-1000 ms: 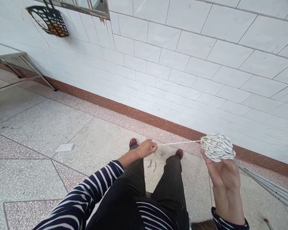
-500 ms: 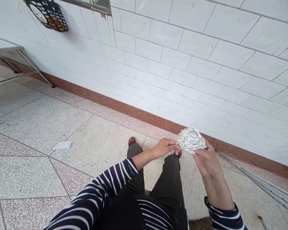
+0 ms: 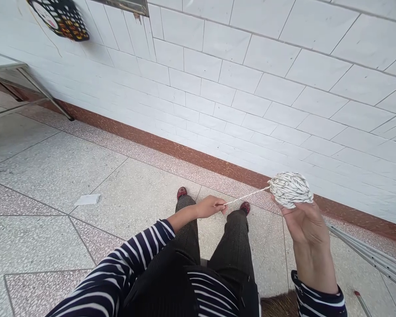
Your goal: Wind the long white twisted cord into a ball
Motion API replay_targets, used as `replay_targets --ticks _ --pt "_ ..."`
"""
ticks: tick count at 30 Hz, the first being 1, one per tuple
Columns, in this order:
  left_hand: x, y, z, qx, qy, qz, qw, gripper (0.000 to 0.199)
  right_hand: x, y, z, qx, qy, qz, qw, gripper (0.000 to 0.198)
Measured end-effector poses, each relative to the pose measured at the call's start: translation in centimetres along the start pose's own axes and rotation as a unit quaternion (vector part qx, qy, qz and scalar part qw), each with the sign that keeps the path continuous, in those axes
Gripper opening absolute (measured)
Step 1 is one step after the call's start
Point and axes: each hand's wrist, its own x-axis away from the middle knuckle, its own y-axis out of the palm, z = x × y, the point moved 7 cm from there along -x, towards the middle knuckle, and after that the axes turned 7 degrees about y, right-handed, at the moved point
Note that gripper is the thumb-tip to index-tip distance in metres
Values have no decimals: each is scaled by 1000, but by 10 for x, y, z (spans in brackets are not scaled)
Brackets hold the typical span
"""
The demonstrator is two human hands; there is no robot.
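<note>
A thick bundle of white cord with dark flecks (image 3: pixel 291 188) rests in my right hand (image 3: pixel 305 222), whose fingers wrap round it from below and behind. From the bundle's left end a single strand of cord (image 3: pixel 249 195) runs taut, slanting down to the left. My left hand (image 3: pixel 213 207) pinches that strand between thumb and fingers, over my legs. The two hands are well apart, joined only by the strand. The fingers behind the bundle are partly hidden.
A white tiled wall (image 3: pixel 224 92) with a red-brown skirting rises ahead. At left stands a metal-legged table (image 3: pixel 6 66); a patterned bag (image 3: pixel 59 20) hangs above. White paper (image 3: pixel 87 200) lies on the floor. Metal poles (image 3: pixel 369 253), a brush (image 3: pixel 279 305) and a stick (image 3: pixel 363 304) are at right.
My right hand has moved right with the bundle, while my left hand has drawn a little left. A length of strand now stretches between them where they were close together.
</note>
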Motion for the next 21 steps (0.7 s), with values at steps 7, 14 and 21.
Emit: replay_targets --ticks 7,14,21 --pt "0 -6 -32 -147 -35 -41 988 24 4 6 -11 8 -21 -4 1000 46" --pt "-16 -23 7 -87 10 113 990 46 9 22 9 28 23 -19 999 50" --pt "-48 7 73 90 95 120 984 32 9 41 27 78 86 -49 992 60"
